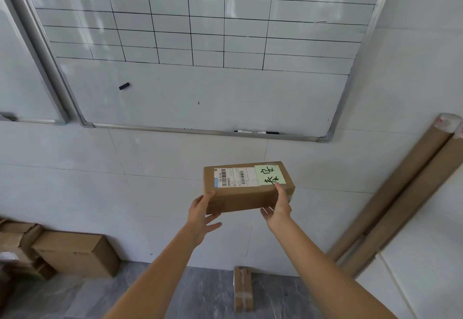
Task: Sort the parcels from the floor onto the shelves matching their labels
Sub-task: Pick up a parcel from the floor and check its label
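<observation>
I hold a small brown cardboard parcel [240, 197] up in front of the white wall, at chest height. On its top face are a white barcode shipping label and a pale green note [269, 174] with black handwritten characters. My left hand [201, 214] supports the parcel's left end from below, thumb on the side. My right hand [279, 208] grips the right end, thumb reaching onto the top edge near the green note. No shelf is in view.
A gridded whiteboard [200, 88] hangs on the wall ahead, with a marker [256, 132] on its ledge. A narrow parcel [242, 288] lies on the grey floor below. Cardboard boxes [75, 253] sit at the lower left. Long cardboard tubes [400, 193] lean at the right.
</observation>
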